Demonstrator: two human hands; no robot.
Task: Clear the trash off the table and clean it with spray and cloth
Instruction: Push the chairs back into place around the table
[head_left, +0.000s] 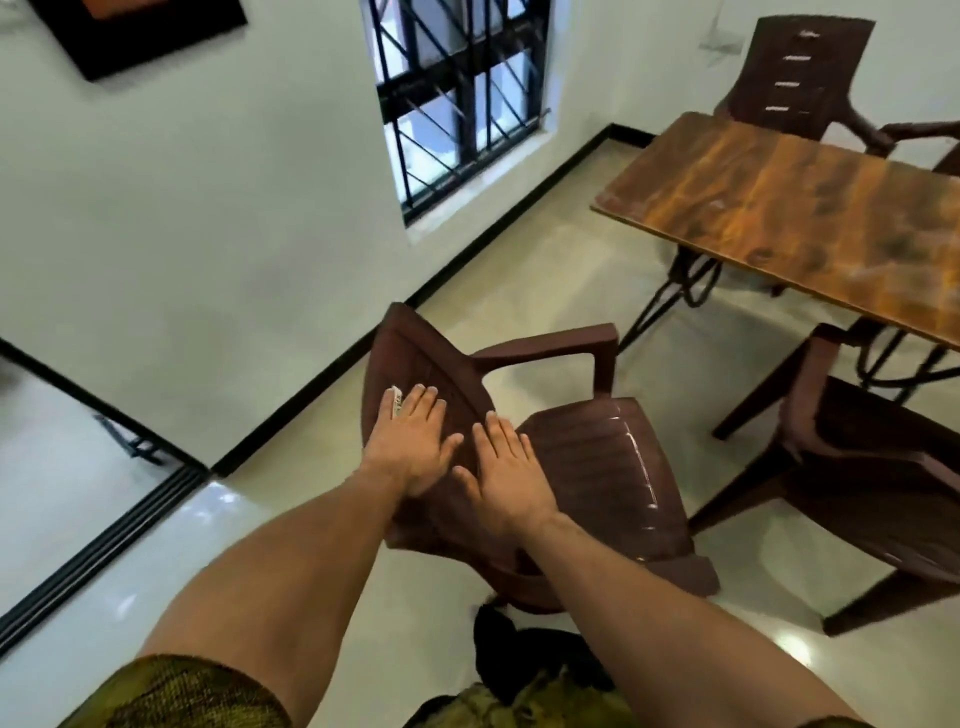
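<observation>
The fingers (423, 402) of the left hand (415, 447) are straight and close together, lying flat against the back of a brown plastic chair (587, 447). A small white strip (396, 401) shows along the outer edge of that hand's little finger; what it is cannot be told. The right hand (511, 478) lies just beside the left, its fingers also straight and slightly spread, palm down on the same chair back. The two thumbs point toward each other and nearly touch. Neither hand curls round anything; both simply press on the chair.

The chair's seat and armrest extend to the right of the hands, and its back leans toward the left. The table (779, 208), with a glossy wooden top on dark metal legs, stands to the far right, well apart from both hands and beyond the chair. A second brown chair (857, 457) sits at the near right edge of the table, partly under it, and a third chair (789, 67) stands at the table's far side. A barred window (457, 104) is set in the pale wall (234, 208) beyond the hands.
</observation>
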